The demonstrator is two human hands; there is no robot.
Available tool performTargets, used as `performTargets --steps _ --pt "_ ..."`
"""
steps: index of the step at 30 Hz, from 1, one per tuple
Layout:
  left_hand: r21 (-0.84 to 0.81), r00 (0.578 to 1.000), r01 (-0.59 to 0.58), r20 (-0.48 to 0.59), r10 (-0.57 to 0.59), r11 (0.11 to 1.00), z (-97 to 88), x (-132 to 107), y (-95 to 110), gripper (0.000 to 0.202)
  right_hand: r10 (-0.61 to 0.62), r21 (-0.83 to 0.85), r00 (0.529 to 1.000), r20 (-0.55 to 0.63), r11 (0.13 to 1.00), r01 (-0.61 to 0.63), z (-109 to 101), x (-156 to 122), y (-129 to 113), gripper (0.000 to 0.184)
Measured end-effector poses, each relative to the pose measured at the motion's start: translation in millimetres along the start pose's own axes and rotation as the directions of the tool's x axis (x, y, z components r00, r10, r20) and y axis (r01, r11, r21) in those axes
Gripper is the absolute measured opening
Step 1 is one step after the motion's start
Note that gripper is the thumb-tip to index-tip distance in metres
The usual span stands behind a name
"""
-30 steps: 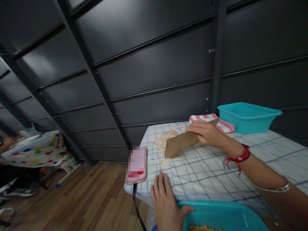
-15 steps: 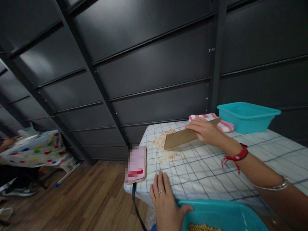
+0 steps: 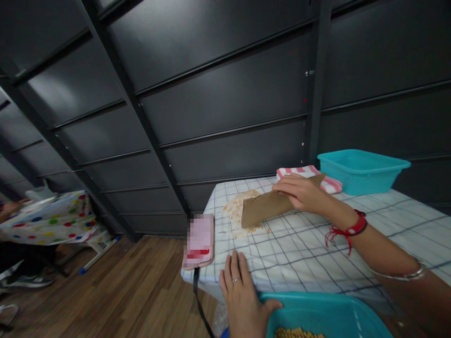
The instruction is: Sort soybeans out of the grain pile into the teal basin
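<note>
My right hand [image 3: 299, 192] is closed on a piece of brown cardboard [image 3: 264, 209], pinched along its upper edge and tilted over the table. Beside the cardboard's left end lies a patch of pale powdery crumbs with yellowish beans or grains [image 3: 237, 209]; a few more grains lie by its lower edge. My left hand [image 3: 243, 295], wearing a ring, rests with fingers stretched out on the near edge of the checked cloth [image 3: 285, 256]. Its thumb lies on the rim of the near teal tub [image 3: 317, 298], which holds many yellowish beans [image 3: 298, 333].
A second teal tub [image 3: 364, 171] stands at the back right beside a folded pink-striped towel [image 3: 333, 185]. At the table's left corner lies a pink phone [image 3: 200, 241] with a black strap. A dark panelled wall rises behind. Another person's hand shows at a dotted-cloth table [image 3: 52, 220].
The cardboard's left end has swung down towards me, over some of the near grains, uncovering more of the patch behind. My right hand has shifted only slightly; my left hand stays put.
</note>
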State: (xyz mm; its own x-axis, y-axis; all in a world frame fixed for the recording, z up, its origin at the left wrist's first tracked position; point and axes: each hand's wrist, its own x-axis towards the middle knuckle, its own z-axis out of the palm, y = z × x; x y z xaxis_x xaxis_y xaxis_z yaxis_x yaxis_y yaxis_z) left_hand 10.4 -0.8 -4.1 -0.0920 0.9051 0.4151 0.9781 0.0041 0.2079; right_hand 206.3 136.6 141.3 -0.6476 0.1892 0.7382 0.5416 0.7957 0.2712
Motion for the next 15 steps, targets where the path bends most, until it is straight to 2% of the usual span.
performTargets --steps 1,6,15 --pt "-0.007 1.000 -0.025 0.012 0.025 1.000 -0.9 0.3 -0.1 0.101 0.002 0.001 1.000 -0.009 1.000 -0.002 -0.7 0.5 -1.4 0.031" --pt "-0.001 1.000 0.014 -0.023 -0.014 1.000 -2.4 0.5 2.3 0.102 -0.012 0.007 1.000 0.028 1.000 0.012 -3.3 2.4 -6.2 0.031" --pt "0.020 0.995 -0.060 -0.081 0.061 0.998 5.3 -1.9 -5.0 0.103 -0.029 0.006 0.999 0.015 1.000 0.028 -5.2 3.1 -6.2 0.030"
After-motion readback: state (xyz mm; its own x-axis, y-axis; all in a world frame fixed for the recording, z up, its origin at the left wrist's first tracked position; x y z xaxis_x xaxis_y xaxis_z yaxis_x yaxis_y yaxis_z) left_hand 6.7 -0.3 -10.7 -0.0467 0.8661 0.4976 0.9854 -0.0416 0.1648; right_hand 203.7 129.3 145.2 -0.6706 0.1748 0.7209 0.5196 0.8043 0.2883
